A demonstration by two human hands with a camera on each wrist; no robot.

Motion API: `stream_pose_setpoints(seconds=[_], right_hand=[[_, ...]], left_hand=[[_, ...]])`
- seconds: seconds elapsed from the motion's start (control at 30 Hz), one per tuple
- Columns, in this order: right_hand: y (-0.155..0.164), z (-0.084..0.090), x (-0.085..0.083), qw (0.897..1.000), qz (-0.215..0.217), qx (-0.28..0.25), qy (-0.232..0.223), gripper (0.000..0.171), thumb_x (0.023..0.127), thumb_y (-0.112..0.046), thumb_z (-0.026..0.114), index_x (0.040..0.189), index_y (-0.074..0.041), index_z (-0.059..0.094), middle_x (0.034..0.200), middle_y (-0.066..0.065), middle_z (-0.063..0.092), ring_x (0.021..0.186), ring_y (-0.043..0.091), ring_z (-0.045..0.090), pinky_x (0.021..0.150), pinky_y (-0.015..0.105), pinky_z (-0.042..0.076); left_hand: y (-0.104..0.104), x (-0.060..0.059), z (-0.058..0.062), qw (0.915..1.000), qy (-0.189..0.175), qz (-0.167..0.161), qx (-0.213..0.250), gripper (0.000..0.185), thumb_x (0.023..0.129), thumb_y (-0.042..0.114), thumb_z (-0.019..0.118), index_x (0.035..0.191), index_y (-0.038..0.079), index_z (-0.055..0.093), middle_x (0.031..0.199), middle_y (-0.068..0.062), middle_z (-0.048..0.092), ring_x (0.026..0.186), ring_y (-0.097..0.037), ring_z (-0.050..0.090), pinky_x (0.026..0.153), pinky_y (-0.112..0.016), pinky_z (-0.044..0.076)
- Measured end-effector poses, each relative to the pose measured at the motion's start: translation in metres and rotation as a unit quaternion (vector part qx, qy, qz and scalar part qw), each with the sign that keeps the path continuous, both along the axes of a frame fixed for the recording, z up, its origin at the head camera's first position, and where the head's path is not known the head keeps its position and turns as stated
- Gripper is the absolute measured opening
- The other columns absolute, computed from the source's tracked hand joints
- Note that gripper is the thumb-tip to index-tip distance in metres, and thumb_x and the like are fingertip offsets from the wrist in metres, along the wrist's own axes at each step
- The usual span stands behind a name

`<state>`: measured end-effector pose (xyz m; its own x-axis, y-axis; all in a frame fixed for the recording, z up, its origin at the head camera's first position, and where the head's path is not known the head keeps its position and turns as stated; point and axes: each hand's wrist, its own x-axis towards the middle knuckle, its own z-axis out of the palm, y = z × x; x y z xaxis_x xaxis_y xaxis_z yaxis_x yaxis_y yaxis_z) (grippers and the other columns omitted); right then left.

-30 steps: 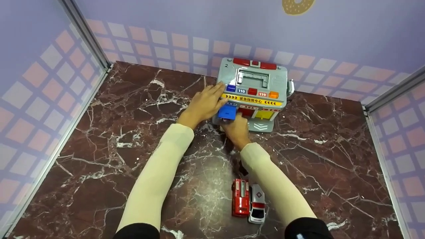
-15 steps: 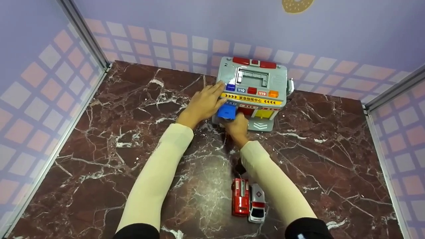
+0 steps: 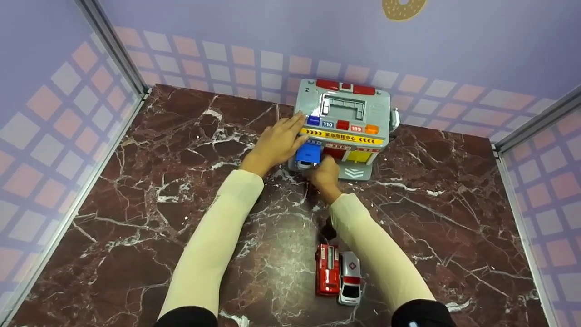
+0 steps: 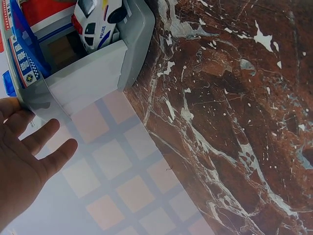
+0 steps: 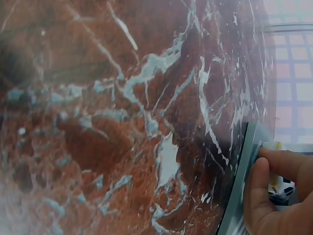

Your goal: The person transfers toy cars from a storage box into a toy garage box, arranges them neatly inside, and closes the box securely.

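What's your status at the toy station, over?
Left hand flat on toy station roof, steadying. Right hand gripping police car at the blue door bay. Fire truck, ambulance parked behind, clear.

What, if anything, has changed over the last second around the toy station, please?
The right hand has edged slightly forward at the blue door of the toy station. The left hand still rests flat on the station; the red fire truck and ambulance stayed put.

We can't see the right hand's (image 3: 323, 174) fingertips; the blue door (image 3: 309, 153) and station (image 3: 345, 118) front hide them.
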<state>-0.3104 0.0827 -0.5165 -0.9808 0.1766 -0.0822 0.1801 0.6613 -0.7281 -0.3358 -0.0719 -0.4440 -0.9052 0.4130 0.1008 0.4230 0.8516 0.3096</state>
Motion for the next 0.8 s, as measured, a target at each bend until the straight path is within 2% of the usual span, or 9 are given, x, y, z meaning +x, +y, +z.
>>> stream_pose_setpoints(seconds=[0.27, 0.47, 0.67, 0.8], right_hand=[[0.001, -0.008, -0.004, 0.999, -0.004, 0.038, 0.02, 0.033, 0.068, -0.016, 0.077, 0.097, -0.003, 0.068, 0.094, 0.017, 0.07, 0.086, 0.034, 0.064, 0.078, 0.045, 0.051], [0.004, -0.008, -0.01, 0.997, -0.013, 0.065, 0.029, 0.019, 0.073, -0.015, 0.069, 0.086, -0.001, 0.07, 0.088, 0.021, 0.069, 0.084, 0.038, 0.065, 0.075, 0.048, 0.051], [0.005, -0.007, -0.016, 0.995, -0.025, 0.097, 0.001, 0.019, 0.069, -0.006, 0.06, 0.083, 0.004, 0.069, 0.087, 0.025, 0.068, 0.084, 0.039, 0.065, 0.072, 0.045, 0.054], [0.006, -0.004, -0.019, 0.995, -0.023, 0.101, -0.017, 0.021, 0.068, -0.004, 0.061, 0.086, 0.005, 0.068, 0.091, 0.025, 0.068, 0.089, 0.038, 0.064, 0.076, 0.044, 0.054]], left_hand=[[-0.001, 0.001, -0.003, 1.0, -0.004, 0.002, 0.0, 0.062, 0.097, 0.05, 0.032, 0.148, 0.016, 0.024, 0.154, 0.0, 0.021, 0.137, -0.026, 0.029, 0.102, -0.05, 0.038], [-0.001, 0.0, -0.002, 1.0, 0.004, -0.002, -0.003, 0.062, 0.098, 0.049, 0.032, 0.148, 0.014, 0.023, 0.154, -0.002, 0.02, 0.136, -0.026, 0.03, 0.103, -0.049, 0.037], [0.0, 0.0, -0.002, 1.0, 0.01, -0.001, -0.001, 0.061, 0.097, 0.05, 0.033, 0.148, 0.016, 0.025, 0.154, 0.0, 0.022, 0.136, -0.024, 0.031, 0.1, -0.05, 0.04], [0.0, 0.0, -0.002, 0.9999, 0.014, -0.002, 0.002, 0.061, 0.098, 0.049, 0.033, 0.148, 0.015, 0.026, 0.154, -0.001, 0.023, 0.136, -0.024, 0.031, 0.1, -0.049, 0.04]])
